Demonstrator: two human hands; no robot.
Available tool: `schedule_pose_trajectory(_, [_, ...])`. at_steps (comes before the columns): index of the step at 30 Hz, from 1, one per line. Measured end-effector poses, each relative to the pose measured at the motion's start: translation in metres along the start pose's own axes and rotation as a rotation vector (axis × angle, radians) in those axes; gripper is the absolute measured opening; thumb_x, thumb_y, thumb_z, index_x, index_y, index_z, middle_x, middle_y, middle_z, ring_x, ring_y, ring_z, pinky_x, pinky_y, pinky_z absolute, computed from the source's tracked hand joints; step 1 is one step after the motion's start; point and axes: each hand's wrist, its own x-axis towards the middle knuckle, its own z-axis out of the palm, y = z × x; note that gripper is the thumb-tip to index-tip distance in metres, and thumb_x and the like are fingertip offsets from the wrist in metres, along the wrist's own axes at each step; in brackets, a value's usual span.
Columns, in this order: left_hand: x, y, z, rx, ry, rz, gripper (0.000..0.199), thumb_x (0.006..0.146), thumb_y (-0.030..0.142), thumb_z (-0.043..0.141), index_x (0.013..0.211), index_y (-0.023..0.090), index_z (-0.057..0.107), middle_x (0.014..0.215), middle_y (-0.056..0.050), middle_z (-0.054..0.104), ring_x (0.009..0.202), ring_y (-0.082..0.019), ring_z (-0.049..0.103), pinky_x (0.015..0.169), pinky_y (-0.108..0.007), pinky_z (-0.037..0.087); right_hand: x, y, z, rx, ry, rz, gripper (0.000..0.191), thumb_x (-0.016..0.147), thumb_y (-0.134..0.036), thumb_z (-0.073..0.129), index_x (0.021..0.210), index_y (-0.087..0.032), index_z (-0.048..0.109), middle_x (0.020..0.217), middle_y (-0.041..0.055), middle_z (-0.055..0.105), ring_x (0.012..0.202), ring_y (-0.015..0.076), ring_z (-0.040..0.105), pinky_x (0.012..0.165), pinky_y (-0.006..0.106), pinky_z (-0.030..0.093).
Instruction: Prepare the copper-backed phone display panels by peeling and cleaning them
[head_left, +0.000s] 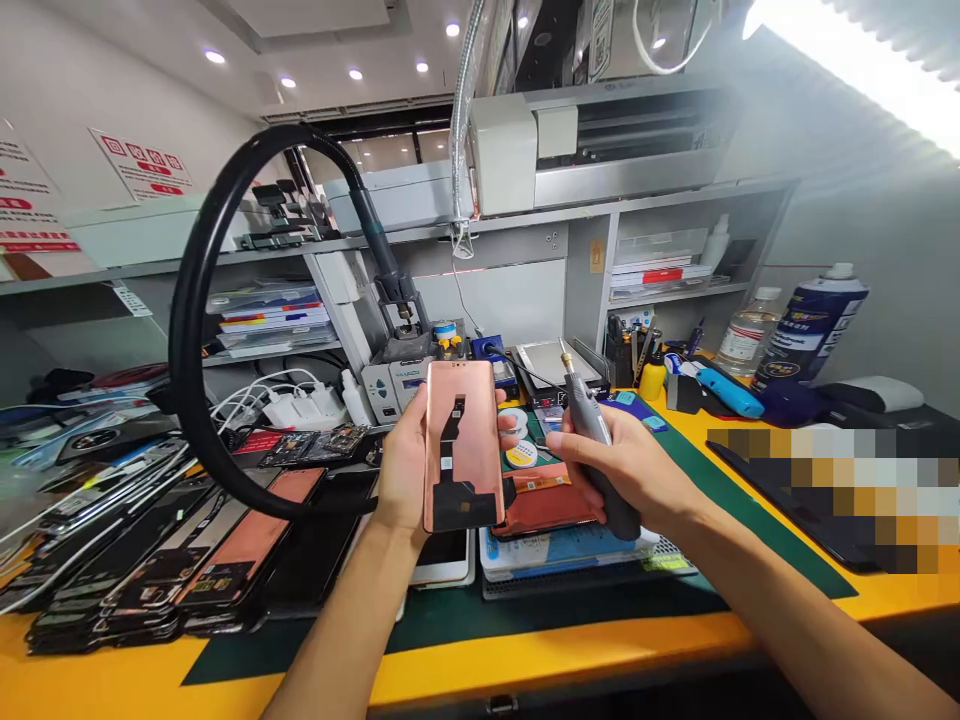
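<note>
My left hand (400, 478) grips a phone screen (480, 425) by its edges, thumb on one side and fingertips on the other. The screen is upright with its copper-coloured back facing me, and a black flex cable (451, 432) runs down it. To the right, my right hand (646, 462) is wrapped round a grey rotary tool (587, 408), whose brass-coloured tip points up and slightly left. Screen and tool are apart. Below them, another copper-backed screen (541, 505) lies on a blue and white box (570, 548).
Stacked phone screens (217, 560) cover the left of the bench. A black flexible hose (180, 330) loops beside my left arm. A white phone (442, 570) lies on the green mat (780, 545). At the back right stand a spray can (810, 325) and a clear bottle (746, 330).
</note>
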Motion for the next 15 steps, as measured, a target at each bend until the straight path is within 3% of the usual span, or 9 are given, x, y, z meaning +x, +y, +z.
schedule_pose_trajectory(5, [0.004, -0.017, 0.016, -0.025, 0.092, 0.009, 0.069, 0.093, 0.068, 0.04, 0.127, 0.015, 0.067, 0.103, -0.014, 0.077, 0.089, -0.032, 0.074, 0.077, -0.048, 0.061, -0.001, 0.005, 0.017, -0.107, 0.016, 0.033, 0.031, 0.08, -0.038, 0.077, 0.086, -0.021, 0.051, 0.049, -0.0068, 0.058, 0.033, 0.0108, 0.049, 0.031, 0.019, 0.039])
schedule_pose_trajectory(9, [0.004, -0.025, 0.023, -0.072, 0.022, -0.048, 0.07, 0.092, 0.069, 0.038, 0.123, 0.014, 0.069, 0.1, -0.015, 0.077, 0.091, -0.034, 0.074, 0.077, -0.048, 0.061, -0.004, 0.006, 0.027, -0.078, 0.004, 0.072, 0.03, 0.076, -0.03, 0.077, 0.088, -0.022, 0.05, 0.052, -0.0075, 0.059, 0.038, 0.0112, 0.052, 0.036, 0.02, 0.043])
schedule_pose_trajectory(12, [0.003, -0.028, 0.024, -0.047, -0.015, -0.037, 0.067, 0.092, 0.068, 0.04, 0.122, 0.015, 0.069, 0.1, -0.014, 0.077, 0.093, -0.036, 0.073, 0.077, -0.049, 0.06, -0.004, 0.007, 0.027, -0.069, 0.008, 0.076, 0.03, 0.076, -0.03, 0.076, 0.085, -0.023, 0.048, 0.05, -0.0076, 0.059, 0.038, 0.0116, 0.052, 0.036, 0.02, 0.043])
schedule_pose_trajectory(15, [0.004, -0.03, 0.021, 0.047, 0.061, 0.046, 0.06, 0.092, 0.065, 0.045, 0.119, 0.018, 0.069, 0.099, -0.011, 0.077, 0.093, -0.034, 0.073, 0.077, -0.046, 0.06, -0.002, 0.009, 0.022, -0.076, 0.047, 0.031, 0.033, 0.076, -0.034, 0.079, 0.083, -0.022, 0.049, 0.05, -0.0075, 0.058, 0.037, 0.0109, 0.049, 0.037, 0.021, 0.041])
